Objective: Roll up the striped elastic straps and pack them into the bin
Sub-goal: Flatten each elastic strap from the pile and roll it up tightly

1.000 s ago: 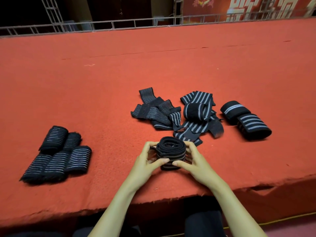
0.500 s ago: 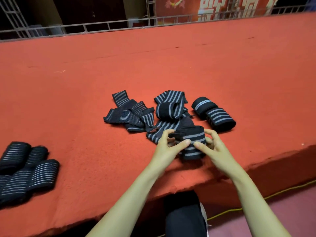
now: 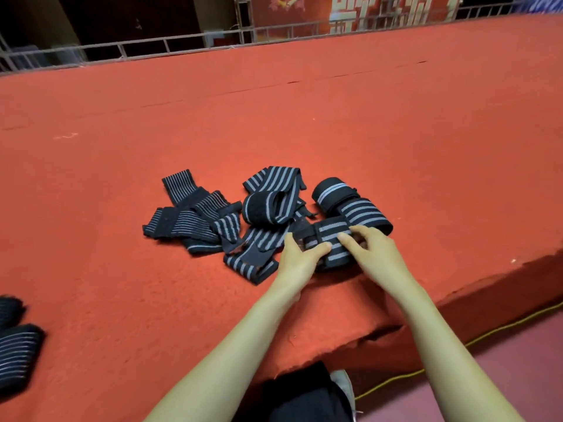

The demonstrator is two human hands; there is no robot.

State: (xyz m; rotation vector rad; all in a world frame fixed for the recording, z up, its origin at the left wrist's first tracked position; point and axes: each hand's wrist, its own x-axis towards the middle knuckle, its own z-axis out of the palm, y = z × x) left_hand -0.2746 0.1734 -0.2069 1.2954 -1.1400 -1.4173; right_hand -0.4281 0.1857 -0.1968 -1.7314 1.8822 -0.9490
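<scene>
Black rolled elastic strap with grey stripes (image 3: pixel 332 231), lying on the red felt-covered table (image 3: pixel 396 132) near its front edge. It is gripped from both sides, left hand (image 3: pixel 297 258) and right hand (image 3: pixel 379 254) curled about it with thumbs on top, and its stripes run from one hand to the other. Two finished striped rolls (image 3: pixel 364 213) lie just beyond, nearer the right hand; unrolled striped straps (image 3: pixel 195 219) are heaped to the left, with more dark rolls (image 3: pixel 16 348) far left. No bin is in view.
</scene>
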